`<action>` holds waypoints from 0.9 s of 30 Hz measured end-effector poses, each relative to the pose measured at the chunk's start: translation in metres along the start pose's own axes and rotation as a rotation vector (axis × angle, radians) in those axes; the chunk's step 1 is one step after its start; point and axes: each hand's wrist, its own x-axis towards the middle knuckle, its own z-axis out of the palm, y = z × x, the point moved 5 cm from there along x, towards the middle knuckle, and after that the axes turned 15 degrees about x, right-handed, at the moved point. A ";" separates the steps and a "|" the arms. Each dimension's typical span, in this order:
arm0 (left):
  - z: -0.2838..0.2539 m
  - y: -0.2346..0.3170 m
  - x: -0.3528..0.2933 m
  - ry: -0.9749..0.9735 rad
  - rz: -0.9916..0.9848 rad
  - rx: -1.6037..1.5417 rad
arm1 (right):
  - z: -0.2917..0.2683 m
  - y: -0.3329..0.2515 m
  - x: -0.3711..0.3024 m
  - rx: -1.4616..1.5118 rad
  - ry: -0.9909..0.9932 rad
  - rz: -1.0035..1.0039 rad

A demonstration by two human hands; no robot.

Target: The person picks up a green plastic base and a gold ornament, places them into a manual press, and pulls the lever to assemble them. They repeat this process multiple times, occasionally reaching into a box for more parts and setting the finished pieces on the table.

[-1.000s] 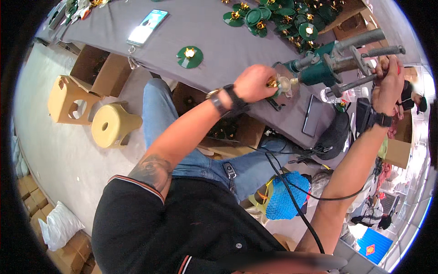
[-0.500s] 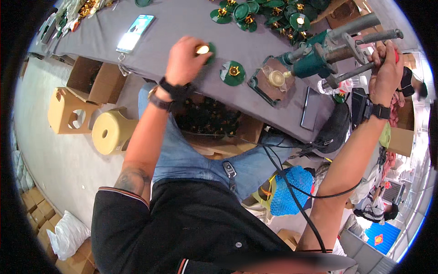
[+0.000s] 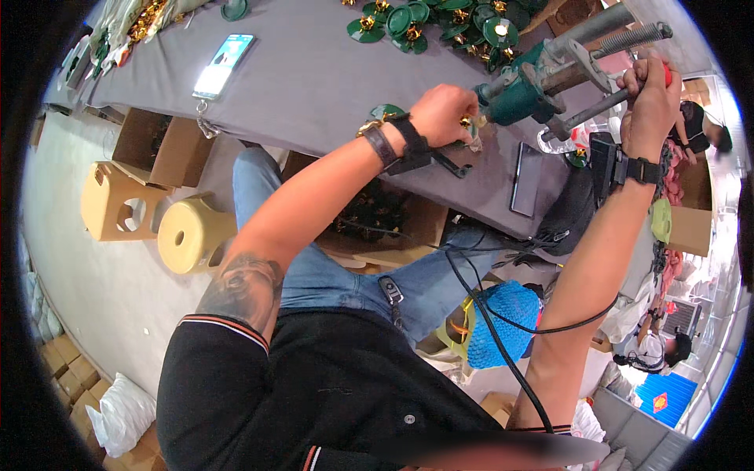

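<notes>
My left hand point(image 3: 444, 115) is closed in a pinch at the base of a green hand press point(image 3: 514, 98). Between its fingertips shows the gold centre point(image 3: 466, 122) of a green disc, most of it hidden by the fingers. My right hand point(image 3: 650, 98) wraps round the end of the press lever, by its red knob point(image 3: 668, 74). Partly behind my left wrist lies another green disc point(image 3: 385, 111) on the grey cloth. The press's base plate is largely covered by my left hand, with one dark frame corner point(image 3: 462, 169) showing.
Many green discs with gold centres point(image 3: 463, 20) are heaped at the far side. A lit phone point(image 3: 224, 67) lies left, a dark phone point(image 3: 526, 179) right of the press. Below the table edge sits an open carton point(image 3: 428, 224). A black cable point(image 3: 503, 337) crosses my right forearm.
My left hand has moved right, from a green disc on the cloth to the press base, and that disc has left its spot. My right hand stays on the lever.
</notes>
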 end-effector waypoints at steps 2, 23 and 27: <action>0.010 0.005 0.003 0.003 0.014 -0.044 | -0.004 -0.001 0.003 -0.011 -0.003 -0.011; 0.013 -0.004 -0.002 -0.135 0.077 -0.076 | 0.039 -0.062 -0.120 -0.222 -0.016 -0.280; 0.011 -0.001 -0.001 -0.210 0.052 -0.158 | -0.014 -0.008 0.000 -0.370 -0.115 -0.053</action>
